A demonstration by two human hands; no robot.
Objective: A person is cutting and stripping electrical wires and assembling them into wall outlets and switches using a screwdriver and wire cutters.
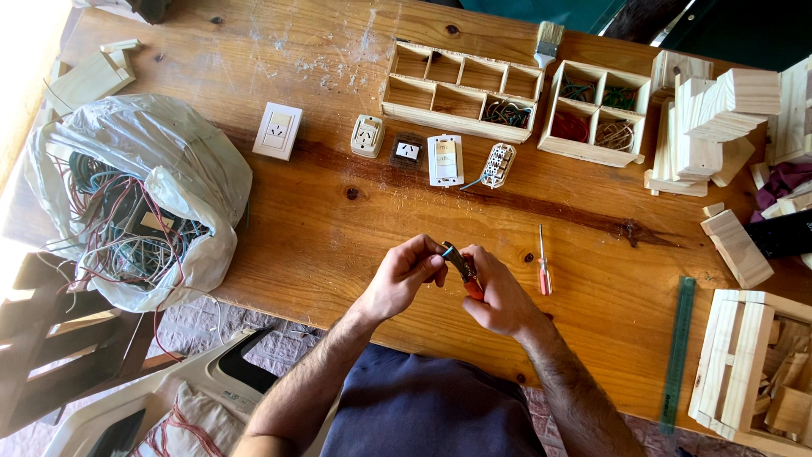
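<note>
Orange-handled pliers [464, 272] are being gripped by the right hand [499, 292], their dark jaws biting a blue wire [446, 250] that the left hand [408, 272] is pinching.

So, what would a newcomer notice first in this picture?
First, the two hands at the table's near edge: the left hand pinches a blue wire, the right hand grips orange-handled pliers. Next, the white bag full of tangled wires at the left, and the row of wall sockets behind the hands.

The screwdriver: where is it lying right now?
The screwdriver lies on the wooden table, just right of the right hand, apart from it.
</note>
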